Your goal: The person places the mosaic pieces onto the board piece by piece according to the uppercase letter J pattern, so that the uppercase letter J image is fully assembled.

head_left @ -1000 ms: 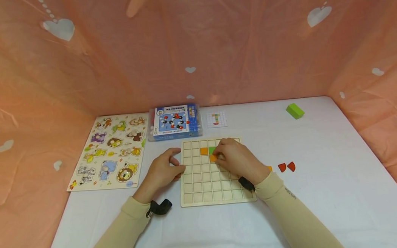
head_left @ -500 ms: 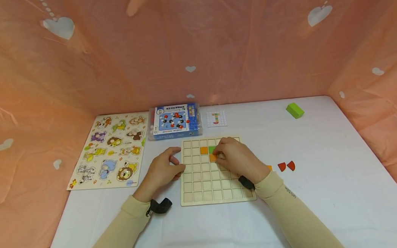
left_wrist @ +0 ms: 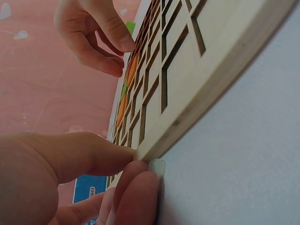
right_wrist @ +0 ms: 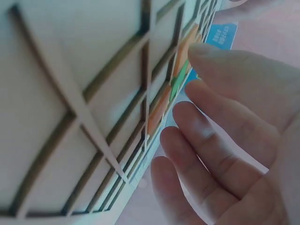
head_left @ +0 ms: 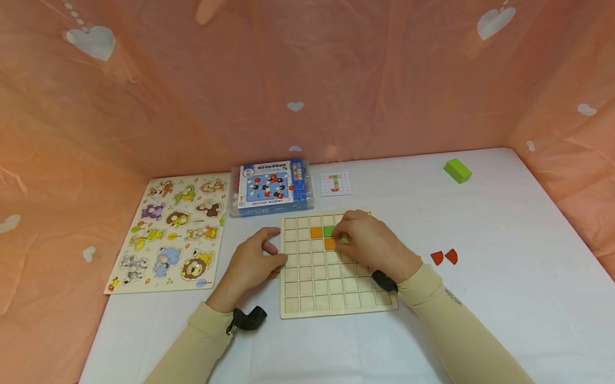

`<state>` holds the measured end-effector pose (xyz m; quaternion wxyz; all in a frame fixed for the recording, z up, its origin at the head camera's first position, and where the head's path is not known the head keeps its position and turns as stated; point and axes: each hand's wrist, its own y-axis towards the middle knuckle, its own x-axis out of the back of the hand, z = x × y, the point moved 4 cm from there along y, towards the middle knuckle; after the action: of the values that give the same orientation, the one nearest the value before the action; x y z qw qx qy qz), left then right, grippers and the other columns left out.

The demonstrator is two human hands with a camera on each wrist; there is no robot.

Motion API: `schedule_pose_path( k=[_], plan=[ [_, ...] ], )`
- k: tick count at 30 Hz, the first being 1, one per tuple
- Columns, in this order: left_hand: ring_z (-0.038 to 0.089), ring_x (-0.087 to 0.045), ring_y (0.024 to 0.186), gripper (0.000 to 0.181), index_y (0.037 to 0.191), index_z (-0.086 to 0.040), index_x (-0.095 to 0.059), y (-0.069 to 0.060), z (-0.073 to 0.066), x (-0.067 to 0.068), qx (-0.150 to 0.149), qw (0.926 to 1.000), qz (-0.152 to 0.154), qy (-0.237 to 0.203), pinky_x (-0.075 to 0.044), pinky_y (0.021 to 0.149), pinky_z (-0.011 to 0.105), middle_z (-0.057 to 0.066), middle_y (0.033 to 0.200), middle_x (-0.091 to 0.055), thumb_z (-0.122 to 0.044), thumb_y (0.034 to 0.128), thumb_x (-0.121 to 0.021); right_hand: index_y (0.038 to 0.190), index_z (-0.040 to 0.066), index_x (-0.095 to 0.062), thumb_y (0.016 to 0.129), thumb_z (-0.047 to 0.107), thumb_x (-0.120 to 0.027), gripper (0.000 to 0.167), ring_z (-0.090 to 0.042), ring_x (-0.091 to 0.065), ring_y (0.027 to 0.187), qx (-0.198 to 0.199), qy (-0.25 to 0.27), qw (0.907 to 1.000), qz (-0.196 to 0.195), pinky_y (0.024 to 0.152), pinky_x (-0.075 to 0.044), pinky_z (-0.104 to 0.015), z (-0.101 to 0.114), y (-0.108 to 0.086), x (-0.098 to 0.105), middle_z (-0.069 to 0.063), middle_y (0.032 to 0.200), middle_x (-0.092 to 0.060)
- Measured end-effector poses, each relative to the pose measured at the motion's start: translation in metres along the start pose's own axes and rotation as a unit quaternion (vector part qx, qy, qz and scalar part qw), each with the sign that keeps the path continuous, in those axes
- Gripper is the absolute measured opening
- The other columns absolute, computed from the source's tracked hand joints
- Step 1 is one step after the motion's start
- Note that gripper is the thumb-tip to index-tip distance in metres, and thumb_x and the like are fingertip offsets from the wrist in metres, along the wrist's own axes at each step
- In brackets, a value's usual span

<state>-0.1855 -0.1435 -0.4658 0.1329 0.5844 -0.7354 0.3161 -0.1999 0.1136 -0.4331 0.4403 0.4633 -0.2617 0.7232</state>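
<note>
My left hand (head_left: 252,264) holds the left edge of the pale wooden grid board (head_left: 307,316); the left wrist view shows the thumb on top and curled fingertips against the side. On the board lie an orange tile (head_left: 316,232), a green tile (head_left: 328,231) to its right and another orange tile (head_left: 330,243) below the green one. My right hand (head_left: 372,244) is over the upper right of the board, thumb tip at an orange tile (right_wrist: 185,47) in the right wrist view, other fingers loosely bent with nothing between them. It hides several cells.
Two red quarter-round pieces (head_left: 443,257) lie right of the board, with an orange edge by the right wrist. Behind are a pattern card (head_left: 336,183) and a blue boxed set (head_left: 270,188). An animal puzzle (head_left: 167,236) lies left, a green block (head_left: 457,171) at back right.
My right hand has shifted slightly to the right, showing more of the orange tile below the green one. The left hand and the board have stayed in place.
</note>
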Motion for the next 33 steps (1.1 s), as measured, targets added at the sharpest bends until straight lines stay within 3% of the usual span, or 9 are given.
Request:
schedule_pose_path(
  k=[11, 22, 28, 33],
  plan=[
    [0.016, -0.071, 0.07, 0.066, 0.156, -0.016, -0.054, 0.003, -0.001, -0.003, 0.009, 0.9999, 0.005, -0.005, -0.06, 0.064, 0.028, 0.01, 0.108, -0.067, -0.019, 0.0947, -0.079, 0.115, 0.004, -0.081, 0.094, 0.017, -0.08, 0.025, -0.024, -0.066, 0.104, -0.031, 0.004, 0.9993, -0.021, 0.097, -0.058, -0.045, -0.031, -0.023, 0.022, -0.006, 0.112, -0.074],
    [0.016, -0.071, 0.07, 0.066, 0.157, -0.016, -0.053, 0.001, -0.003, -0.001, 0.016, 0.9999, 0.003, 0.005, -0.06, 0.064, 0.028, 0.01, 0.109, -0.067, -0.018, 0.0954, -0.078, 0.113, 0.004, -0.081, 0.094, 0.014, -0.079, 0.021, -0.03, -0.07, 0.108, -0.064, -0.027, 0.9974, -0.015, 0.097, -0.059, -0.053, -0.074, -0.084, 0.044, -0.007, 0.111, -0.075],
    [0.016, -0.071, 0.07, 0.066, 0.156, -0.016, -0.054, 0.0, -0.003, -0.001, 0.012, 0.9999, 0.002, 0.002, -0.06, 0.065, 0.028, 0.011, 0.109, -0.067, -0.017, 0.0954, -0.078, 0.107, 0.009, -0.083, 0.093, 0.016, -0.083, 0.016, -0.02, -0.064, 0.093, -0.079, -0.035, 0.9959, -0.026, 0.084, -0.057, -0.041, -0.086, -0.114, 0.047, -0.001, 0.102, -0.073],
    [0.015, -0.071, 0.07, 0.066, 0.156, -0.016, -0.054, 0.001, -0.002, -0.001, 0.01, 1.0, 0.002, 0.001, -0.061, 0.065, 0.027, 0.011, 0.109, -0.067, -0.017, 0.0953, -0.078, 0.106, 0.009, -0.083, 0.091, 0.012, -0.083, 0.015, -0.016, -0.055, 0.087, -0.084, -0.041, 0.9953, -0.027, 0.076, -0.05, -0.033, -0.087, -0.123, 0.047, 0.002, 0.094, -0.065]
  ],
)
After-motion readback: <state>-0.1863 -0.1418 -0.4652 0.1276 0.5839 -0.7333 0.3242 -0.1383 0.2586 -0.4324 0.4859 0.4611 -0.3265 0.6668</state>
